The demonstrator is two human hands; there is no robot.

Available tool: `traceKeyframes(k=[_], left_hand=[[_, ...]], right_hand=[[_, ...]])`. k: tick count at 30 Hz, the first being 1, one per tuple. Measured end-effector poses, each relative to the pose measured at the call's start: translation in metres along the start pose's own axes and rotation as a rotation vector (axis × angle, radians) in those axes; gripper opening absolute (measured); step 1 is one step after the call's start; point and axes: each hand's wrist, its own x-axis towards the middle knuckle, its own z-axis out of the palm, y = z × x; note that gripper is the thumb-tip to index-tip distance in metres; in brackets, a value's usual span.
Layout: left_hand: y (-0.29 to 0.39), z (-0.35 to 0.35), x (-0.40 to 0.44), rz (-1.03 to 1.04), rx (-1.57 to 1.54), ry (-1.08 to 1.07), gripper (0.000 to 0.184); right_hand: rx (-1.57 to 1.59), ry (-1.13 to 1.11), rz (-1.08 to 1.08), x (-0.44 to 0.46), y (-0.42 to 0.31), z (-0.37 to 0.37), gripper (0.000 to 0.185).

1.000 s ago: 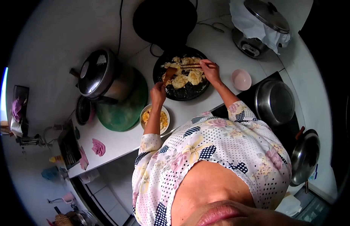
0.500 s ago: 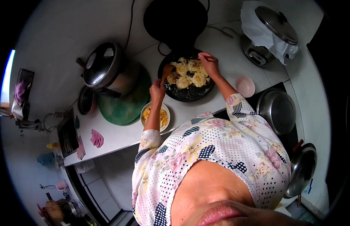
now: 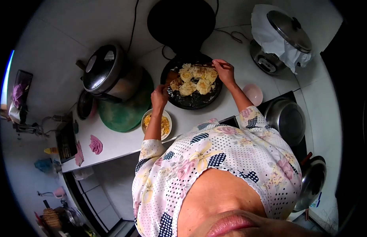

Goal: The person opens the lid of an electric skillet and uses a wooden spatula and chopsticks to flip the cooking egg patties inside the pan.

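Note:
A round black electric pan stands with its lid raised, several browned egg-coloured patties lying in it. At the pan's left rim my left hand is closed on a wooden spatula, whose blade is beside the patties. My right hand is closed on brown chopsticks that reach over the pan's upper right part, above the food. Under my left forearm is a white bowl with yellow food in it.
A pressure cooker sits on a green round board at the left. Pink cloths lie near the counter's left end. To the right are a pink bowl, a metal basin and a cooker under a white cloth.
The spatula has moved from among the patties to the pan's left side. The patties now lie more spread out than one second ago. The whole view has shifted slightly.

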Motion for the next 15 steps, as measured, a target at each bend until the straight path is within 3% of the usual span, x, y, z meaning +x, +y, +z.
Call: traceKeyframes(k=[4,10,15], left_hand=[[0.001,-0.011,-0.013,-0.118,-0.102,0.039,0.021],[-0.013,-0.015,-0.052,-0.088,-0.319,0.192,0.025],[-0.013,-0.027,-0.071,-0.250,-0.345,0.140,0.028]], right_hand=[[-0.034,-0.043,0.067,0.007,0.010,0.019,0.020],[0.035,0.018,0.072,0.022,0.030,0.036,0.020],[0.077,-0.050,0.135,0.035,0.029,0.058,0.026]])
